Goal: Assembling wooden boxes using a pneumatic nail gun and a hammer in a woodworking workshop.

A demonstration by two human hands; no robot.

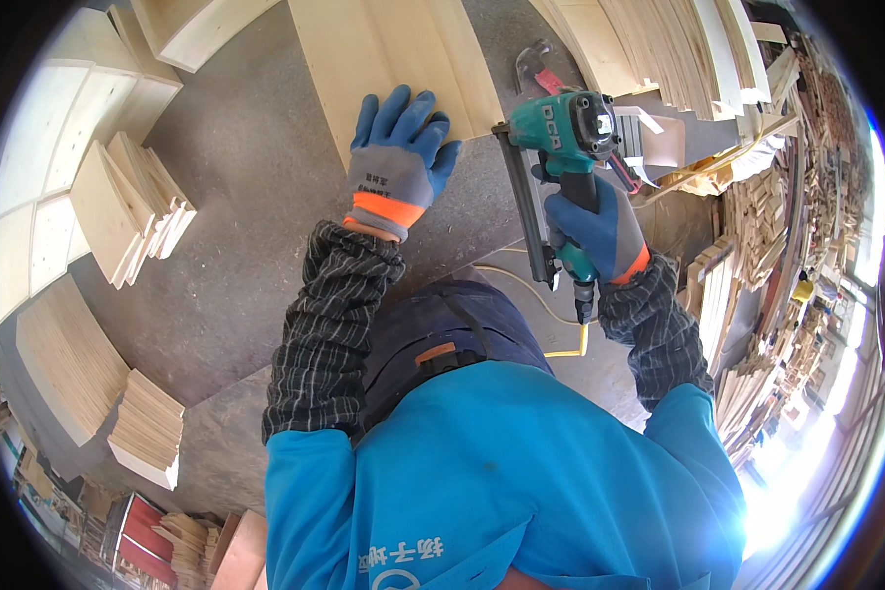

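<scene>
A pale wooden panel lies in front of me, its near edge toward my body. My left hand, in a blue and grey work glove with an orange cuff, rests flat on that near edge with its fingers spread. My right hand, gloved alike, is wrapped round the handle of a teal and black nail gun. The gun's nose meets the panel's right near corner; whether it touches cannot be told. Its long magazine points back toward me, and a yellow air hose hangs from the handle's lower end.
Brown worktable spreads around the panel. Stacked boards stand at the left, lower left and upper right. A hammer lies beyond the nail gun. Wooden boxes line the far left. Wood piles fill the right side.
</scene>
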